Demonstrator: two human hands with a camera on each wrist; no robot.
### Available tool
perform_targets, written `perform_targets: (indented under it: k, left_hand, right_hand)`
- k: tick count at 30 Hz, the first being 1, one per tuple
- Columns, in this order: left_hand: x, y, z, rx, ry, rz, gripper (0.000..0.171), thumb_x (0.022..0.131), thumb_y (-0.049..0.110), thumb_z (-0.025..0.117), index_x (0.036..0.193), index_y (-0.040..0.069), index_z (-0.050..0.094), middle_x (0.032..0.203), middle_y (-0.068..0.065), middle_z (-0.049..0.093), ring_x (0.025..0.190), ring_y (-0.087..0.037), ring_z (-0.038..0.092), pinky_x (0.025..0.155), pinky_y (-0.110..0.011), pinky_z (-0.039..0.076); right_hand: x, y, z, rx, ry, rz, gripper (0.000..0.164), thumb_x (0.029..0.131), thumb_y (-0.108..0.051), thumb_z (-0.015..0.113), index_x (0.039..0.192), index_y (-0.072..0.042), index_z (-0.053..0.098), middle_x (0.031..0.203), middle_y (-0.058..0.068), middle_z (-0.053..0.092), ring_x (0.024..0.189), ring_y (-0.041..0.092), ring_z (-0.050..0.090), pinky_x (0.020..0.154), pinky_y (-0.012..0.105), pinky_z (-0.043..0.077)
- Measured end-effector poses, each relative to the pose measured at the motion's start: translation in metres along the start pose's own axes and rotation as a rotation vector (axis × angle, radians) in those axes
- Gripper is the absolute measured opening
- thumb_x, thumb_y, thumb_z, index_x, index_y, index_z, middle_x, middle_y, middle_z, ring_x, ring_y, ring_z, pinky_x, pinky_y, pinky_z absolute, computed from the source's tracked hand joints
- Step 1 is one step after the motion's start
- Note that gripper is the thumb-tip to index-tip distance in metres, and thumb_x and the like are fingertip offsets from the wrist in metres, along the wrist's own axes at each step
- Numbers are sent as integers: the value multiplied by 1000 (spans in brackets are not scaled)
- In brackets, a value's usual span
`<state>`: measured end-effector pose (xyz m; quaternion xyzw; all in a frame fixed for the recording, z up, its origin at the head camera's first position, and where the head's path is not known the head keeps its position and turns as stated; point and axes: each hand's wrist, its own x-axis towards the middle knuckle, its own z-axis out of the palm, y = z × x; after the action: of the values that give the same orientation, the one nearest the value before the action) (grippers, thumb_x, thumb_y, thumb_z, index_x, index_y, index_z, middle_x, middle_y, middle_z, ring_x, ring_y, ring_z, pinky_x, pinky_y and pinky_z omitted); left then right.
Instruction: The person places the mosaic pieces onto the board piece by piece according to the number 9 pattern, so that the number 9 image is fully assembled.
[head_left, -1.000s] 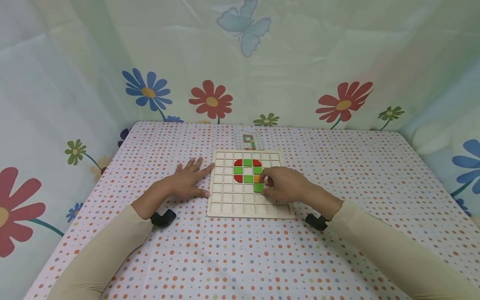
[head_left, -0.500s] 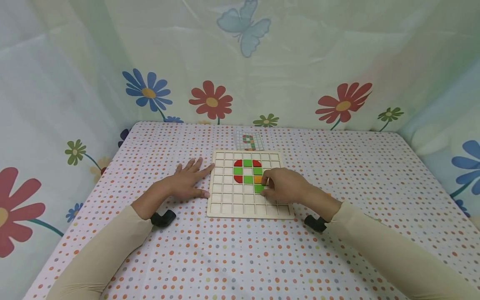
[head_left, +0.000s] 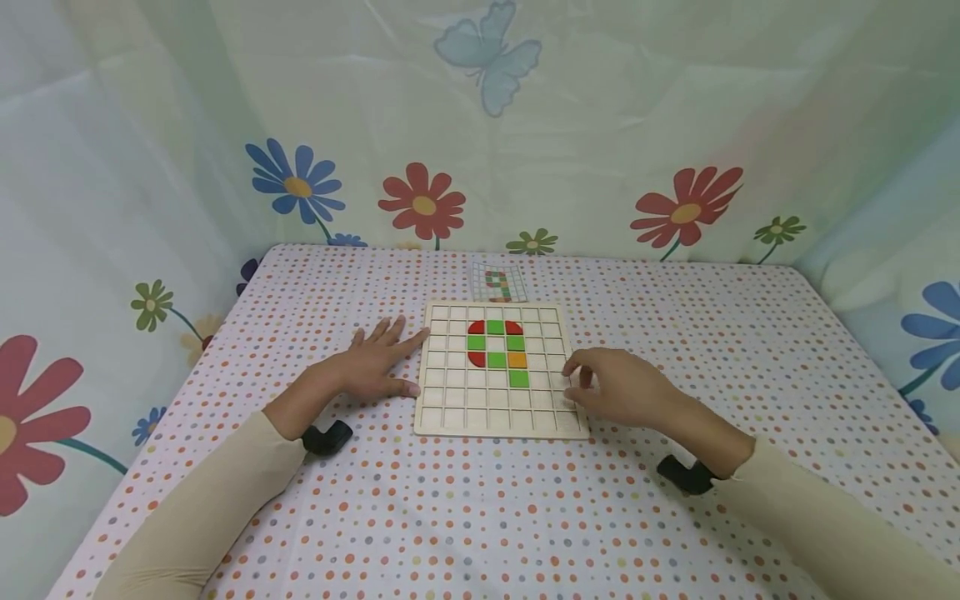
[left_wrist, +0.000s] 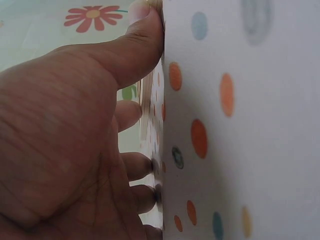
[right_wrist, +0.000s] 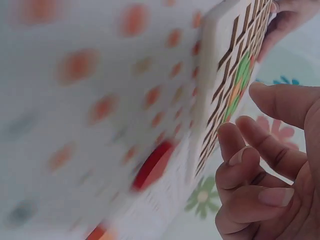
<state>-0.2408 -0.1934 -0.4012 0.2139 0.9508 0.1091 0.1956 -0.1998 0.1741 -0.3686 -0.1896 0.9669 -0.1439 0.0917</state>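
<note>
A pale wooden grid board (head_left: 480, 417) lies on the table. Its cells hold several green tiles, red round-cornered tiles and one orange tile (head_left: 517, 360), set in a loop with a tail down the right side. The lowest green tile (head_left: 519, 378) sits flat just below the orange one. My left hand (head_left: 371, 367) rests with spread fingers, index finger and thumb at the board's left edge. Over the right edge hovers my right hand (head_left: 622, 387), fingers loosely bent. Nothing shows between its thumb and fingertips in the right wrist view.
A patterned card (head_left: 498, 283) with a coloured grid lies behind the board. In the right wrist view a red piece (right_wrist: 154, 166) lies on the dotted cloth (right_wrist: 165, 55) right of the board, with a red and orange piece (right_wrist: 99, 232) at the bottom edge.
My right hand has let go of the lowest green tile and drawn back rightward to the board's edge. That tile now lies fully in view. My left hand has stayed in place.
</note>
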Motion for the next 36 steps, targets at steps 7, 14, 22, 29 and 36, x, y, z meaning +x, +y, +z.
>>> perform_targets:
  k: [7, 14, 22, 29, 36]
  left_hand:
    - [1, 0, 1, -9, -5, -6, 92, 91, 56, 61, 160, 28, 6, 166, -18, -6, 152, -41, -9, 117, -68, -2]
    - [-3, -3, -1, 1, -5, -14, 91, 92, 53, 61, 160, 25, 8, 165, -19, -5, 152, -42, -8, 116, -70, -1]
    - [0, -2, 0, -9, 0, 21, 91, 92, 55, 60, 160, 26, 7, 165, -20, -5, 152, -42, -8, 116, -70, -1]
    - [-1, -2, 0, 3, 11, 13, 91, 92, 53, 61, 160, 25, 8, 165, -19, -5, 152, -43, -8, 116, -71, 0]
    - [0, -2, 1, -6, 10, 27, 91, 92, 55, 61, 160, 24, 8, 165, -20, -4, 152, -44, -8, 115, -72, -1]
  right_hand:
    - [-56, 49, -11, 6, 97, 72, 25, 90, -25, 71, 109, -10, 68, 86, 1, 66, 51, 9, 44, 43, 26, 37]
    - [-94, 90, -13, -7, 72, 147, 30, 90, -26, 70, 113, -7, 66, 85, -3, 64, 55, 8, 46, 46, 26, 37]
    - [-128, 132, -14, -28, 13, 220, 36, 88, -26, 72, 116, -5, 64, 87, -2, 63, 53, 6, 42, 47, 26, 35]
    - [-141, 157, -8, 8, 1, 248, 41, 87, -29, 74, 119, -5, 63, 89, -1, 61, 58, 5, 45, 52, 24, 38]
    - [-142, 164, -4, 47, -10, 266, 38, 89, -24, 73, 119, -4, 63, 87, 0, 60, 59, 5, 49, 52, 25, 40]
